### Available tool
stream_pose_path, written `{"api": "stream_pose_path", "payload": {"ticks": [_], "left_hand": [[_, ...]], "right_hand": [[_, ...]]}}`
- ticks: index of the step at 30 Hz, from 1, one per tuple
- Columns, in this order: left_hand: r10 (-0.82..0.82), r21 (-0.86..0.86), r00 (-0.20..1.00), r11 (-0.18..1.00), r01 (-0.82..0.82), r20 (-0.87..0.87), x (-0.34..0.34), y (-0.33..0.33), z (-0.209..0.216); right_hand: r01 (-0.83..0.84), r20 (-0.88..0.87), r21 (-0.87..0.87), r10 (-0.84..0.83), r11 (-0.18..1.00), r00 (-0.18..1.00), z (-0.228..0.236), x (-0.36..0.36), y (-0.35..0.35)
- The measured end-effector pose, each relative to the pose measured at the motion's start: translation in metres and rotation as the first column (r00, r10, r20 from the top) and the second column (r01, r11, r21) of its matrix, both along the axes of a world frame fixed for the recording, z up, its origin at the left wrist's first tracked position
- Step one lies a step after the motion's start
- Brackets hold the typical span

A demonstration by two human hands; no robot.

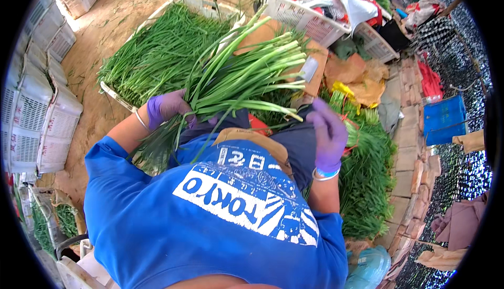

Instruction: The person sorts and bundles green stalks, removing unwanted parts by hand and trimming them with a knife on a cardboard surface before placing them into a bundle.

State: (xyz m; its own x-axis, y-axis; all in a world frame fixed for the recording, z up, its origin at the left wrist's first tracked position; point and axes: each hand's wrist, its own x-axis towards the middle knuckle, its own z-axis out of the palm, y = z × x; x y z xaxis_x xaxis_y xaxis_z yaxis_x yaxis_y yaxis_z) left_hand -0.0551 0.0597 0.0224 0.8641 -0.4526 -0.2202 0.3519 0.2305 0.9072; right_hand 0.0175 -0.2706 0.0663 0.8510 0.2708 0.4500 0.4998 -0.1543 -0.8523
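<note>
Partly hidden crate [210, 8], held greens [252, 71], stacked crates [31, 113]

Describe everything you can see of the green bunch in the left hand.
The bunch is long, thin green stalks, fresh-looking, with no tie showing. The left hand, gloved in purple, grips it toward the leafy part. Paler ends fan out unevenly to the right; darker, limp leaves hang below the hand. In view it overlaps the white crate. The open right hand is beside the lowest ends; contact is unclear.
</note>
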Motion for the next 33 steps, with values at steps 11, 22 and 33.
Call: {"api": "stream_pose_path", "payload": {"ticks": [11,22,33], "left_hand": [[-0.024,0.107,1.000,0.994,0.022,0.015,-0.003,-0.034,-0.015],[0.038,0.130,0.999,0.991,-0.033,-0.035,-0.002,-0.052,-0.015],[0.085,0.206,0.996,0.974,-0.091,0.034,-0.004,-0.045,-0.016]], "right_hand": [[-0.321,-0.777,0.050,0.239,0.946,0.582,0.003,0.021,0.037],[-0.466,-0.773,0.036,0.320,0.884,0.548,-0.014,0.031,0.039],[-0.504,-0.137,0.824,0.954,0.259,0.267,-0.035,0.044,-0.012]]}}
